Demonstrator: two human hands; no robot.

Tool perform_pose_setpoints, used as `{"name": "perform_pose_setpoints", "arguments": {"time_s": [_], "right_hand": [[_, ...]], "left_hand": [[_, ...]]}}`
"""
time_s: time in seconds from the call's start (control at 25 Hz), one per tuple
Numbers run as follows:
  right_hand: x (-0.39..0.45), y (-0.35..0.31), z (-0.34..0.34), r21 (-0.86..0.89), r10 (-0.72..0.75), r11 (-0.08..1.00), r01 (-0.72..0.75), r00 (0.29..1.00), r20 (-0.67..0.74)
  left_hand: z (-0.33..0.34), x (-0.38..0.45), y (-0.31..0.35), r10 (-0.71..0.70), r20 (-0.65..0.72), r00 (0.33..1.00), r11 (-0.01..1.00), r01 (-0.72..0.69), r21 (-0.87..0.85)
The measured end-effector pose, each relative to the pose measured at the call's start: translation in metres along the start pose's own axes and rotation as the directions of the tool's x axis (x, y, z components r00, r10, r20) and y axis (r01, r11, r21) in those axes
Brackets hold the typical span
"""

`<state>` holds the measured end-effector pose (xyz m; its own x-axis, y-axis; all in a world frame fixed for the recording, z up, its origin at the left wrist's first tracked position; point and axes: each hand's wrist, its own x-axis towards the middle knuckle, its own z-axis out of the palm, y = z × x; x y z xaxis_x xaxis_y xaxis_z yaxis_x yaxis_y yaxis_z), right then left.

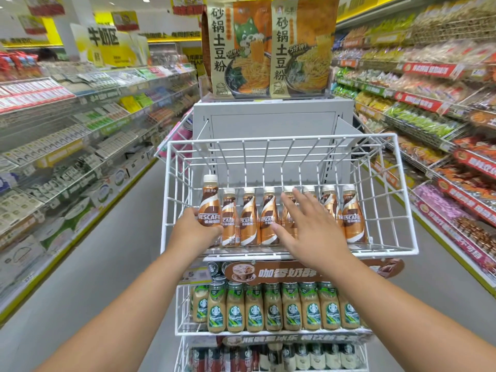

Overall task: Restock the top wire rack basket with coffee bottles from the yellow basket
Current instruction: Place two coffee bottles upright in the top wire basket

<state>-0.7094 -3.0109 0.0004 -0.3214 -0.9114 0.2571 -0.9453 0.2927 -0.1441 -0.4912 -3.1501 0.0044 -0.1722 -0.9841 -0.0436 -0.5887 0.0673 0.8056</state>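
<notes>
The left hand (194, 229) grips a coffee bottle (210, 202) at the left end of the row in the top basket (402, 200), held a little higher than the rest. The right hand (311, 226) is spread wide, fingers straight, over the middle of the row (268, 218), hiding two or three bottles; whether it touches them is unclear. The yellow basket is out of view. Below, glass bottles (273, 310) fill a second basket, and the lowest tier is cut off.
</notes>
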Motion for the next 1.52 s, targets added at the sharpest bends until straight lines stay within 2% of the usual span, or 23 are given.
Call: {"name": "perform_pose_setpoints", "arguments": {"time_s": [0.16,0.36,0.52,1.08,1.16,1.28,1.32,1.4,1.52], "right_hand": [[-0.001,0.004,0.004,-0.061,-0.018,0.998,0.018,1.0,0.005],[0.0,0.001,0.006,-0.071,-0.024,0.997,0.024,1.0,0.008],[0.002,0.003,0.007,-0.072,-0.023,0.997,0.023,1.0,0.006],[0.001,0.014,0.014,-0.056,0.027,0.998,-0.026,0.999,0.019],[-0.003,0.015,0.015,-0.049,0.023,0.999,-0.022,1.0,0.013],[-0.013,0.018,0.014,-0.041,0.013,0.999,-0.013,1.0,0.02],[-0.017,0.018,0.012,-0.038,0.009,0.999,-0.008,1.0,0.024],[-0.025,0.02,0.009,-0.036,-0.001,0.999,0.002,1.0,0.022],[-0.043,0.022,0.001,-0.053,-0.033,0.998,0.034,0.999,0.029]], "left_hand": [[0.002,0.024,-0.009,-0.071,-0.011,0.997,0.987,0.072,0.146],[0.017,0.054,-0.004,-0.207,0.058,0.977,0.948,0.186,0.26],[0.026,0.075,-0.009,-0.289,0.12,0.95,0.944,0.262,0.199],[0.038,0.082,-0.015,-0.27,0.128,0.954,0.913,0.211,0.349],[0.035,0.072,-0.011,-0.21,0.102,0.972,0.911,0.157,0.38],[0.028,0.043,-0.003,0.046,0.017,0.999,0.907,-0.049,0.418],[0.026,0.03,-0.002,0.16,0.01,0.987,0.875,-0.147,0.462],[0.022,0.004,-0.001,0.356,0.039,0.934,0.748,-0.31,0.587],[0.022,-0.038,-0.003,0.498,0.066,0.865,0.593,-0.395,0.702]]}}
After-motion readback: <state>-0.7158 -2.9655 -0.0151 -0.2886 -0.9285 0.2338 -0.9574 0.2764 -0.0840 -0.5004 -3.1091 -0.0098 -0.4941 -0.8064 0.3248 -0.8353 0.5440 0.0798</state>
